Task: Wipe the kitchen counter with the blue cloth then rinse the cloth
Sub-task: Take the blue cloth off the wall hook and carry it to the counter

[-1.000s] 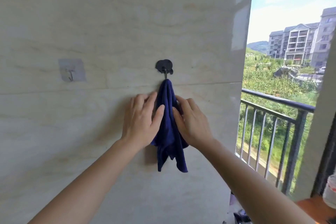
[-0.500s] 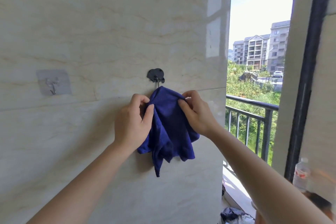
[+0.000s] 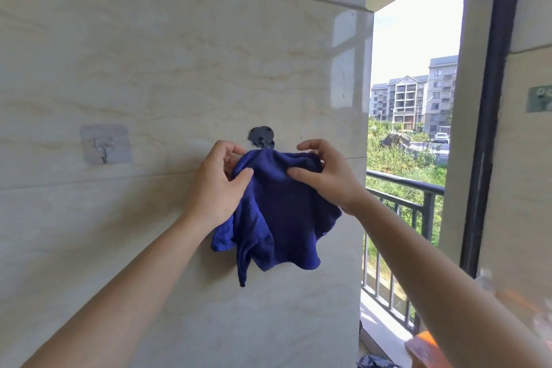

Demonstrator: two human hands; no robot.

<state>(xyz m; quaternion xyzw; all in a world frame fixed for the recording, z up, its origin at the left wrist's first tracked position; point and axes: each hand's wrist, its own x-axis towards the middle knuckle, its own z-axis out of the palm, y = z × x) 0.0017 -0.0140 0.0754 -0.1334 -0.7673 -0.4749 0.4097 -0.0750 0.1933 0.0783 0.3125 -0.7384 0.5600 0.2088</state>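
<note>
While the blue cloth [image 3: 277, 206] hung against the wall [image 3: 149, 69] at the black hook [image 3: 262, 137], its top edge was pinched by the left grip [image 3: 219, 185] and right grip [image 3: 325, 173], presumably for unhooking.

I count one cloth [image 3: 277, 212] and two hands: one left hand [image 3: 218, 185], one right hand [image 3: 325, 176]. On the big wall [image 3: 149, 54] I see two hooks: one black hook [image 3: 262, 137], one clear hook [image 3: 105, 145]. Far right there is one green plate [image 3: 539, 98], too blurred to tell more. Outside I count one railing [image 3: 403, 185] and one white car [image 3: 441, 137].
</note>
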